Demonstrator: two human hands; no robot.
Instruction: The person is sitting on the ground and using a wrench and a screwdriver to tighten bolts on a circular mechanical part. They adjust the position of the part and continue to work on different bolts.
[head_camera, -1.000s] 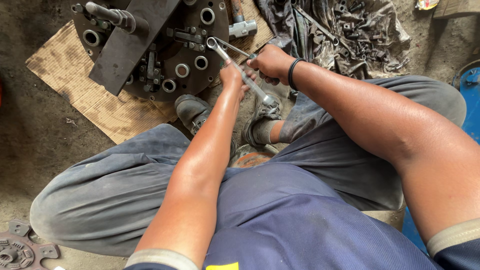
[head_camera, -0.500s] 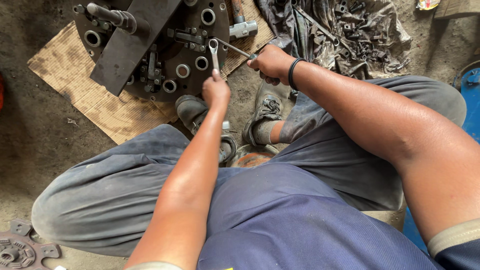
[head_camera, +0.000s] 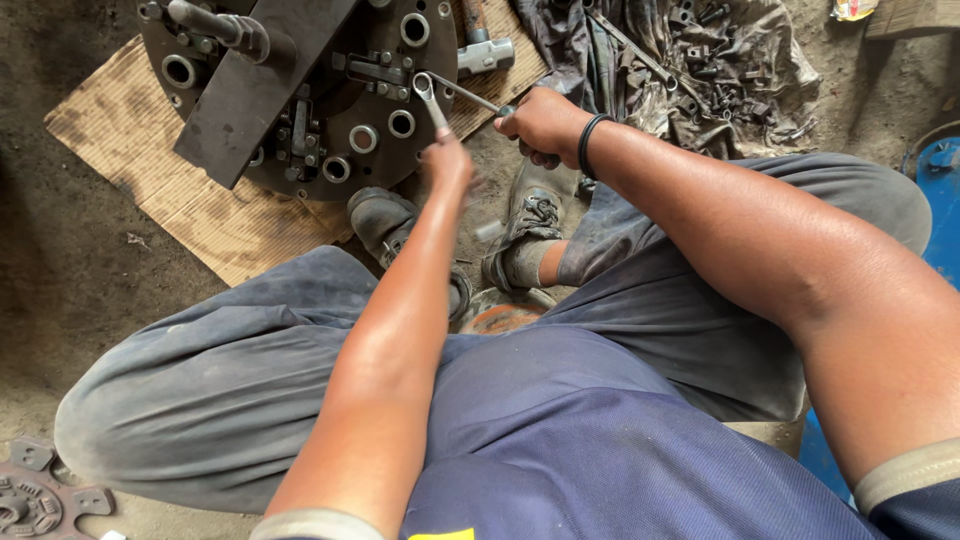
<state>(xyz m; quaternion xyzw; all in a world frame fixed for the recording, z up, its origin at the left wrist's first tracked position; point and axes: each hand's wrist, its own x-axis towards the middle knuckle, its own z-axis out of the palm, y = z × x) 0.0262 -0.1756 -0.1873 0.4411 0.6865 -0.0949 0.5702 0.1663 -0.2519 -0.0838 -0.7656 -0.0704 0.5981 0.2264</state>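
Observation:
A round dark metal plate (head_camera: 370, 110) with several holes and bolts lies on cardboard (head_camera: 120, 160). A flat dark bar (head_camera: 250, 95) rests across it. My left hand (head_camera: 447, 162), slightly blurred, grips the shaft of a ring spanner (head_camera: 428, 98) that points up, its ring end over the plate's right side. My right hand (head_camera: 540, 125), with a black band on the wrist, is closed on a thin metal rod (head_camera: 470, 95). The rod runs left and meets the spanner's ring end. Both hands are just past my shoes (head_camera: 530, 225).
A hammer (head_camera: 485, 52) lies at the plate's right edge. A grey cloth (head_camera: 700, 70) at the top right holds several sockets and small tools. A blue container (head_camera: 935, 190) stands at the right edge. A rusty metal part (head_camera: 30, 500) lies bottom left on the dirt floor.
My left hand has moved left and forward toward the plate, swinging the spanner from a slant to nearly upright. The right hand stayed almost in place on the rod.

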